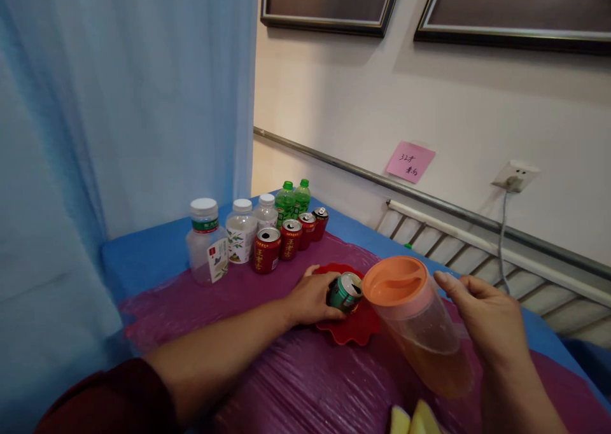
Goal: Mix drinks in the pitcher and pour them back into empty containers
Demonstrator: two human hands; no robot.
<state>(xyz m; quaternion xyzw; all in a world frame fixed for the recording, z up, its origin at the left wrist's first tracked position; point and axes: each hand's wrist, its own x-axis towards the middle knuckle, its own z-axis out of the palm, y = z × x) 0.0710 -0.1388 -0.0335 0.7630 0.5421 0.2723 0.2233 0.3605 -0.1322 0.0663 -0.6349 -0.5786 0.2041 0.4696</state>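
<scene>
My left hand [312, 297] is closed around a green drink can [345, 292], which has an opened top. That can is held over a red scalloped mat or dish [348, 332] and leans a little to the right. Beside it, the orange lid of a clear plastic pitcher [420, 332] is close to the can's top; whether they touch I cannot tell. The pitcher tilts to the left and holds yellowish-brown liquid in its lower part. My right hand [491, 319] grips the pitcher at its right side, its handle mostly hidden by the fingers.
Several red cans [267, 251] stand in a row behind the left hand, with white-capped clear bottles [205, 246] and green bottles [285, 202] behind. Purple plastic sheeting [286, 383] covers the blue surface. Yellow pieces [422, 419] lie at the front. A radiator [449, 249] lines the wall.
</scene>
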